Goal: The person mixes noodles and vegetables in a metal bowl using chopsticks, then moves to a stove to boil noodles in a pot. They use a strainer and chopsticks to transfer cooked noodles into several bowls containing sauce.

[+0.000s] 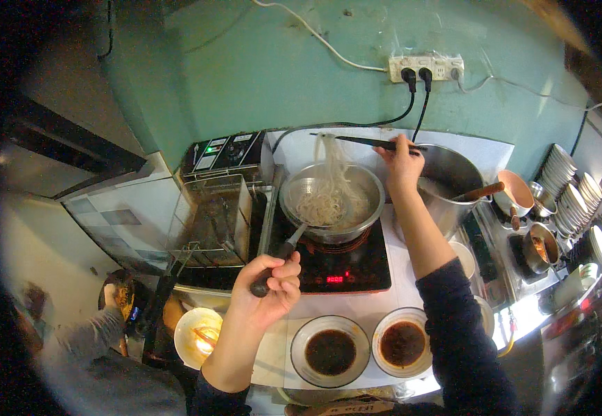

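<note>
My left hand (270,283) grips the dark handle of a strainer (298,200), whose perforated bowl rests in a steel pot (376,216). Long dark chopsticks (368,142) are held in my right hand (402,164), level above the pot. From their tips hangs a bundle of pale noodles (332,161), trailing down to more noodles in the strainer. Beneath the pot is a black electric cooktop (285,247) with a lit red display. Closer to me stand two bowls of dark liquid, one in the middle (301,372) and one by my right sleeve (384,366).
A deep fryer (228,208) with a wire basket adjoins the cooktop's left. Right of it stands a tall stockpot (454,208) with a wooden-handled utensil, then small saucepans (514,190) and stacked plates (574,208). Another person's grey sleeve (87,330) is at lower left, near a yellowish bowl (184,340).
</note>
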A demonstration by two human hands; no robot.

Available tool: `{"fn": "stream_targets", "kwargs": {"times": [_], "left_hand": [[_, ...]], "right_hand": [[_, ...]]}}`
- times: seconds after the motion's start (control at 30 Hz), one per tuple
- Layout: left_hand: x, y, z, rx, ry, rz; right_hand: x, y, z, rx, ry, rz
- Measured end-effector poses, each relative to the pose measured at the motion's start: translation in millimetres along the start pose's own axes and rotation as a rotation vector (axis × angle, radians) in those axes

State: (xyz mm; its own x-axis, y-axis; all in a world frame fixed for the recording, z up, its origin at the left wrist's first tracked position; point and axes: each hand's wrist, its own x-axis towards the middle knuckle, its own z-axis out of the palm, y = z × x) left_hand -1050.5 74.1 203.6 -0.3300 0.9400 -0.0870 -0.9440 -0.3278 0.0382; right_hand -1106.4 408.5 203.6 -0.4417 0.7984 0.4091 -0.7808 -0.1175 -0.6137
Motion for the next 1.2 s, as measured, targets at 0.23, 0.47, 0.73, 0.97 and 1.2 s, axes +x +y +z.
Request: {"fn": "stream_targets", "kwargs": {"times": [0.23,0.47,0.73,0.97,1.2], "left_hand": [[-3.4,8.7,-9.2,-0.065,-0.051,-0.024],[-26.7,0.6,3.1,-0.073,-0.09,-0.033],[-56.9,-11.9,27.2,-0.022,-0.037,0.001],[-27.2,-4.0,19.6,-0.005,0.025,0.033],[3.1,6.3,7.7,0.025,0.024,-0.014]], "right_hand": [[-8.3,-30.4,0.6,-0.909,-0.337,-0.072],[7.7,39.6,-60.3,-0.89,-0.048,0.117],[3.9,79.0,-38.0,-0.017,0.286,0.389],[38.3,6.9,22.0,0.077,0.038,0.158],[27.5,-39.6,55.4,-0.112,-0.102,0.124]]}}
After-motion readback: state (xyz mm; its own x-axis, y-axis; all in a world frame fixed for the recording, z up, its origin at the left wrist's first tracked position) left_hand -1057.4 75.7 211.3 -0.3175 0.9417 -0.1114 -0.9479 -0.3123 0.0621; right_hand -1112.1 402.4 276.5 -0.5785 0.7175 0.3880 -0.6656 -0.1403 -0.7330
